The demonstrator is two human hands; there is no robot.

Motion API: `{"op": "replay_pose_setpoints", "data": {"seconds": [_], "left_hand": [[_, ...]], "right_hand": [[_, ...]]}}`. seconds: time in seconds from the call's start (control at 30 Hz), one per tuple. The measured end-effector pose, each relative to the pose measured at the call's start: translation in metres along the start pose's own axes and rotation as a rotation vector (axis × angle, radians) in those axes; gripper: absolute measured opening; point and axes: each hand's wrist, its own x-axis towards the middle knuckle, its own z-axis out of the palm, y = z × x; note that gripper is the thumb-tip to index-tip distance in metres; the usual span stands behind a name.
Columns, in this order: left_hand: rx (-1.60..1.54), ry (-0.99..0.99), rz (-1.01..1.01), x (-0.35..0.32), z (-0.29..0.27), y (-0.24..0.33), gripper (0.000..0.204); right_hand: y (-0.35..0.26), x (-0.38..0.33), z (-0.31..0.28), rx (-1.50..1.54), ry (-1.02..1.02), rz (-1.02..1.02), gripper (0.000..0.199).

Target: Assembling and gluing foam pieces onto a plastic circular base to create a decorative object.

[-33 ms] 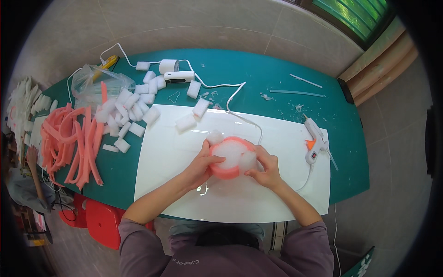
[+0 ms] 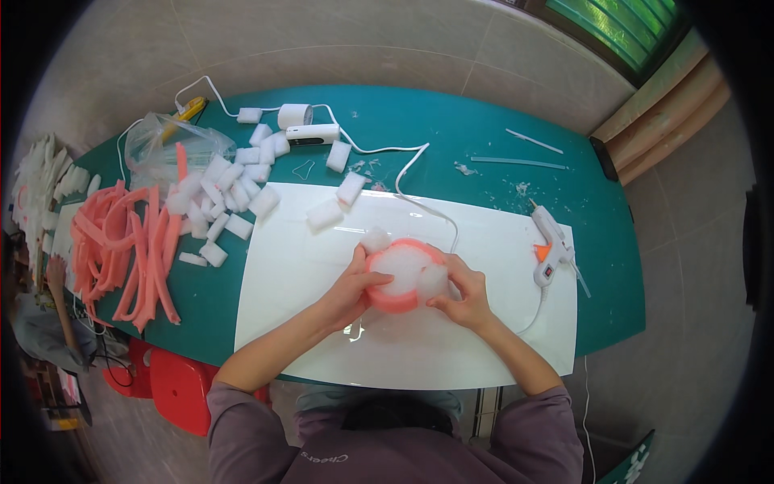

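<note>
Over the white board [image 2: 298,339], a round foam piece [image 2: 395,302] with a pink band around a white middle is held between my hands. My left hand [image 2: 352,289] grips its left side, thumb lying on the white top. On the right, my right hand [image 2: 463,294] pinches a small white foam piece [image 2: 433,281] against the pink band. Another white foam lump [image 2: 376,239] sticks out at the upper left edge of the round piece. The fingers under the round piece are hidden.
A white glue gun [image 2: 552,246] with an orange trigger lies right on the board, its cord running toward me. Pink foam strips [image 2: 121,250] and white foam blocks [image 2: 218,194] are heaped left. Red stools [image 2: 179,391] stand beside the green table [image 2: 451,113]. Another person's arm [image 2: 60,302] shows far left.
</note>
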Motion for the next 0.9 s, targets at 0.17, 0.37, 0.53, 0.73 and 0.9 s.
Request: {"op": "replay_pose_setpoints", "data": {"seconds": [0.17, 0.37, 0.53, 0.73, 0.9], "left_hand": [[-0.001, -0.001, 0.0, 0.002, -0.002, 0.0, 0.071], [0.002, -0.02, 0.028, 0.002, -0.003, 0.0, 0.072], [0.016, -0.009, 0.018, 0.0, -0.001, 0.003, 0.073], [0.031, -0.038, 0.031, -0.001, 0.001, 0.005, 0.071], [0.046, -0.058, 0.032, -0.001, 0.0, 0.006, 0.071]], "right_hand": [[0.005, -0.002, 0.001, 0.05, -0.008, 0.023, 0.048], [0.004, -0.002, 0.0, 0.08, -0.032, 0.053, 0.054], [0.004, -0.004, -0.002, 0.145, -0.097, 0.1, 0.061], [-0.003, -0.003, -0.001, 0.079, -0.063, 0.035, 0.059], [-0.007, 0.001, 0.0, -0.056, -0.012, -0.101, 0.056]]}}
